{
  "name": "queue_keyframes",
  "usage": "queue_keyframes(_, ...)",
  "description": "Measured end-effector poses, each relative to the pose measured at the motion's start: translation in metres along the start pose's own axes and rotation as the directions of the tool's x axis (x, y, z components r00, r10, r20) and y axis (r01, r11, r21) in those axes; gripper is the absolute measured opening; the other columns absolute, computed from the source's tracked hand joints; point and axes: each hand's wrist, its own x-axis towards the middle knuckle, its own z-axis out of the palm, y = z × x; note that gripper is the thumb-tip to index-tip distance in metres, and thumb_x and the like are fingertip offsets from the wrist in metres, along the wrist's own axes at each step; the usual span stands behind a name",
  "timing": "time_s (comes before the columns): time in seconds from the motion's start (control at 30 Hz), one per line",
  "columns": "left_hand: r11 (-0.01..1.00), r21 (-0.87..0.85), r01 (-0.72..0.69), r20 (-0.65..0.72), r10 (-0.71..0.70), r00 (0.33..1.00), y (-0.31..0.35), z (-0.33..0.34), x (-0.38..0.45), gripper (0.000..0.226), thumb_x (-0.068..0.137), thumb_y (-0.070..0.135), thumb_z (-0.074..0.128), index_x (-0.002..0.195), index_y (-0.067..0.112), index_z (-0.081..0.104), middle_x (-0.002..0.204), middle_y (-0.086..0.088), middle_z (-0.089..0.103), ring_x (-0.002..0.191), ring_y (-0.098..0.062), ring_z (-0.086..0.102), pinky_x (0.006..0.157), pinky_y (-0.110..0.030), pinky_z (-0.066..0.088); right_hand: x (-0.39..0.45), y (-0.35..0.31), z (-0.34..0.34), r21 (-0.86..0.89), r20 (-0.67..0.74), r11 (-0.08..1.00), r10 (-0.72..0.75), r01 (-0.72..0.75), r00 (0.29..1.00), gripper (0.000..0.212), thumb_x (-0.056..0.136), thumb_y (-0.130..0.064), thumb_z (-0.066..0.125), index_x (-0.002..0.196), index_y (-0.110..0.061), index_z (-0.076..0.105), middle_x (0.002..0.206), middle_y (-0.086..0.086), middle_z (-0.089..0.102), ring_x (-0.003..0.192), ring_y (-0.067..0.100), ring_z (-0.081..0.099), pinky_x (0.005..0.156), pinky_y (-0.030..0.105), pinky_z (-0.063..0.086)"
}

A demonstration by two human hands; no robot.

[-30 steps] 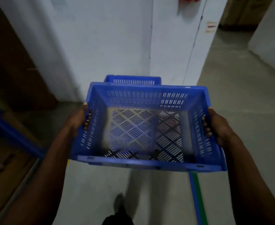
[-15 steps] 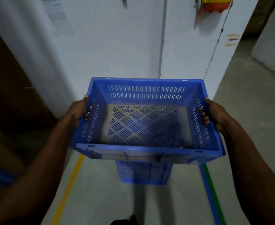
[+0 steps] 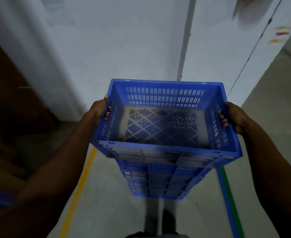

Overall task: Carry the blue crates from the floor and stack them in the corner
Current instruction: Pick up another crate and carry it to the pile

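Both hands' fingers (image 3: 107,112) curl through slotted plastic crate (image 3: 165,115) handles (perforated lattice floor).

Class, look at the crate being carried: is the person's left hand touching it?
Touching. The head view shows the left hand wrapped over the side wall of the carried crate, fingertips poking through to the inside. The right hand holds the opposite wall likewise.

The grey concrete floor (image 3: 107,212) bears a stack of blue crates (image 3: 158,184), between a yellow line (image 3: 79,188) and a blue-green stripe (image 3: 228,200).
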Motion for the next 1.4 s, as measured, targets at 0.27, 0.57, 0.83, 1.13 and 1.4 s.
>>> queue_keyframes(0.27,0.999,0.031,0.030,-0.025,-0.029,0.999,-0.006,0.019,0.053,0.048,0.103,0.051,0.040,0.082,0.012,0.058,0.066,-0.004,0.051,0.047,-0.017,0.036,0.048,-0.028,0.031,0.049,0.002,0.005,-0.034,-0.014,0.999,0.034,-0.035,0.999,0.043,0.097,-0.051,0.035,0.075,-0.017,0.049,0.062,0.001,0.040,0.046,0.012,0.027,0.037,0.024,0.025)
queue_keyframes(0.57,0.995,0.054,0.089,0.047,-0.091,0.995,0.001,0.037,0.055,0.048,0.106,0.049,0.033,0.081,0.013,0.053,0.066,-0.003,0.049,0.050,-0.015,0.034,0.049,-0.027,0.032,0.061,0.001,-0.010,-0.015,0.044,0.994,0.107,-0.107,0.993,0.047,0.101,-0.054,0.029,0.075,-0.018,0.045,0.062,-0.001,0.036,0.044,0.011,0.026,0.036,0.022,0.024)
queue_keyframes(0.83,0.998,-0.007,0.057,0.045,-0.057,0.997,-0.018,0.032,0.053,0.051,0.105,0.053,0.035,0.080,0.014,0.056,0.067,-0.002,0.049,0.049,-0.015,0.035,0.047,-0.027,0.032,0.053,0.006,-0.007,-0.031,0.008,0.997,0.067,-0.067,0.998,0.047,0.100,-0.055,0.032,0.078,-0.018,0.048,0.062,0.000,0.038,0.045,0.011,0.028,0.037,0.023,0.027)
queue_keyframes(1.13,0.995,0.100,-0.011,-0.020,0.013,1.000,-0.021,0.035,0.053,0.052,0.107,0.048,0.033,0.088,0.007,0.059,0.071,-0.009,0.058,0.050,-0.021,0.043,0.050,-0.030,0.038,0.055,0.009,-0.006,-0.009,-0.050,0.998,0.060,-0.060,0.997,0.050,0.100,-0.057,0.034,0.078,-0.016,0.051,0.061,0.001,0.039,0.040,0.010,0.027,0.035,0.020,0.024)
queue_keyframes(1.4,0.984,0.174,-0.032,-0.059,0.043,0.997,-0.019,0.036,0.050,0.052,0.107,0.046,0.032,0.094,0.004,0.059,0.073,-0.011,0.059,0.054,-0.023,0.048,0.056,-0.032,0.042,0.057,0.009,-0.005,-0.029,-0.100,0.998,0.048,-0.051,0.994,0.052,0.099,-0.057,0.035,0.080,-0.013,0.054,0.061,0.002,0.043,0.040,0.012,0.031,0.036,0.022,0.027)
